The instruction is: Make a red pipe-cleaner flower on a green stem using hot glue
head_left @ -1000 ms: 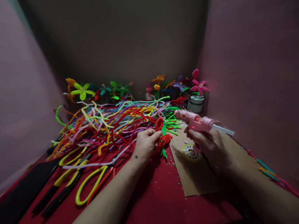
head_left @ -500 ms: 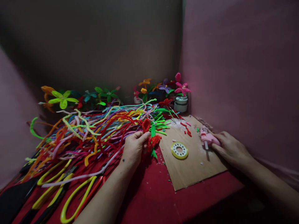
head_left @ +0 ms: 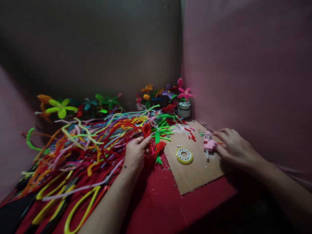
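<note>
Between its thumb and fingers, my left hand pinches a red pipe-cleaner petal that curls into a small cup. Close to that hand, more red looped pipe-cleaner pieces and green leaf shapes lie at the edge of the board. On the right, my right hand is spread with fingers apart beside a pink glue gun. The gun rests on the board with its pale nozzle pointing toward me. Whether the thumb still touches the gun I cannot tell.
A wooden board lies on a red cloth, bearing a yellow-rimmed tape roll and scraps. Loose pipe cleaners heap at the left. Yellow-handled scissors and pliers sit nearer. Finished flowers line the wall.
My right hand has loosened from the glue gun and its fingers have spread; the gun now rests on the board. My left hand keeps the red petal. The view has shifted slightly right.
</note>
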### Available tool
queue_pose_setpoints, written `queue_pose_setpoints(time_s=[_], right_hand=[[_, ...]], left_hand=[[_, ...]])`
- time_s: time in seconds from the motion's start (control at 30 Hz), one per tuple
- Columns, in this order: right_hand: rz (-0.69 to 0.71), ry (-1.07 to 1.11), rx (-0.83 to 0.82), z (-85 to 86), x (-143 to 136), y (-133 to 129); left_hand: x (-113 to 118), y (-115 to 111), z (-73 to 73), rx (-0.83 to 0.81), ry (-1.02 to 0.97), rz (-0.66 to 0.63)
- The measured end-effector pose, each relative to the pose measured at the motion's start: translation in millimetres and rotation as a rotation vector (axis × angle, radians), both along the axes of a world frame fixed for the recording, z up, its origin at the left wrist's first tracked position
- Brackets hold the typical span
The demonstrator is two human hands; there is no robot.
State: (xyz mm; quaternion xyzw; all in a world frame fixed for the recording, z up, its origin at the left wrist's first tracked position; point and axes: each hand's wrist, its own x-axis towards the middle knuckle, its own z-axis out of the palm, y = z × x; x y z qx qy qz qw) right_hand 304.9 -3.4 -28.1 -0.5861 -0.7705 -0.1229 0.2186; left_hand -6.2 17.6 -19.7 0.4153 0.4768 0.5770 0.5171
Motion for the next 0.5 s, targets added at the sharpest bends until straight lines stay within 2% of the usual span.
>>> queue_pose_setpoints(time_s=[0.1, 0.2, 0.33, 0.43, 0.5], right_hand=[[0.206, 0.115, 0.007, 16.7, -42.0, 1.8], [0.377, 0.14, -0.149, 23.7, -94.4, 9.9], [0.381, -0.055, -0.171, 35.7, -149.1, 13.4], [0.356, -0.202, -0.245, 48.5, -169.9, 7.3], [0.353, -0.239, -0.245, 50.5, -175.4, 6.0]], left_hand=[[-0.8, 0.1, 0.7, 0.024, 0.001, 0.01], [-0.9, -1.3, 2.4, 0.035, 0.004, 0.027], [-3.4, -0.3, 3.4, 0.092, 0.013, 0.043], [-6.7, 2.9, 2.6, 0.154, 0.012, 0.051], [-8.2, 4.6, 1.6, 0.171, 0.017, 0.064]])
